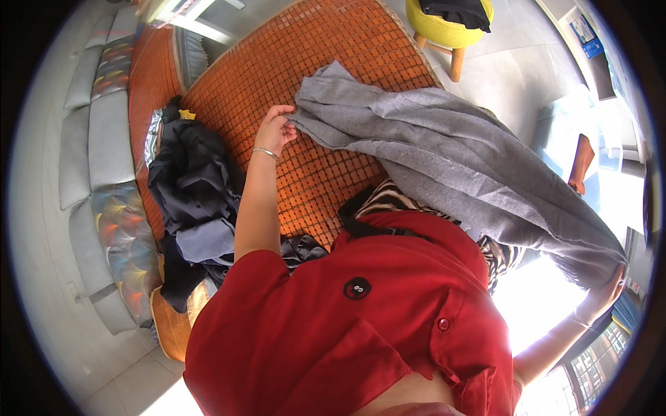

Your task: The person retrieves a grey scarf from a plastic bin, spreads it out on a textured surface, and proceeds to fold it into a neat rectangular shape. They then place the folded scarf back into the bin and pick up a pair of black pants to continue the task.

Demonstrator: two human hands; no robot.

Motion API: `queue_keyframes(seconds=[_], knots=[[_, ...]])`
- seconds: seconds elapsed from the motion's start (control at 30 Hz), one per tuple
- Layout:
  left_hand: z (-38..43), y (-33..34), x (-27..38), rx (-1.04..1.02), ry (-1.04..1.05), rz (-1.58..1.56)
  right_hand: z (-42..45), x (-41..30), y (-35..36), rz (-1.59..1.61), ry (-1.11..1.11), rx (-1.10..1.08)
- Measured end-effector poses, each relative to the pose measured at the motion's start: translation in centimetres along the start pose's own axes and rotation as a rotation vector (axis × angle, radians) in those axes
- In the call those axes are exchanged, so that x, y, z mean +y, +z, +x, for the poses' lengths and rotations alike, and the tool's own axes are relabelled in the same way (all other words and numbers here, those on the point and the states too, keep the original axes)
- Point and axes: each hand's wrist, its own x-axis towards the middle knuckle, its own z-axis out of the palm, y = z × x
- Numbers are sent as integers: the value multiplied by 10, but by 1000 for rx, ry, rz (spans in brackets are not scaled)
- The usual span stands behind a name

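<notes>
A long piece of grey cloth is stretched out between my two hands, across the right half of the view, partly over an orange-brown tile-patterned seat mat. My left hand, with a bracelet at its wrist, pinches one edge of the cloth near the middle of the view. Far out at the lower right, my right hand grips the cloth's other end; its fingers are partly hidden by the fabric. Zebra-striped fabric shows below the grey cloth, by my waist.
Dark crumpled clothes lie in a heap on the tile-patterned mat to the left. A yellow stool with a black cloth on it stands beyond. A grey sofa with patterned cushions runs along the left.
</notes>
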Motion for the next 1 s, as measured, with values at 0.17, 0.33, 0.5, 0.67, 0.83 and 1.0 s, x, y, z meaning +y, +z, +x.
queue_keyframes(seconds=[0.17,0.33,0.5,0.67,0.83,1.0], knots=[[14,-18,-13,79,37,418,-4,-5,7,5,-3,1],[19,-32,0,-170,14,-334,5,12,-2,71,8,-1],[39,8,37,-241,206,296,12,19,2,93,23,-27],[74,13,26,-75,320,526,9,20,9,130,50,-32],[85,26,24,-71,325,529,-9,-4,15,-512,-449,-138],[98,27,40,19,608,307,12,10,1,-436,-200,-137]])
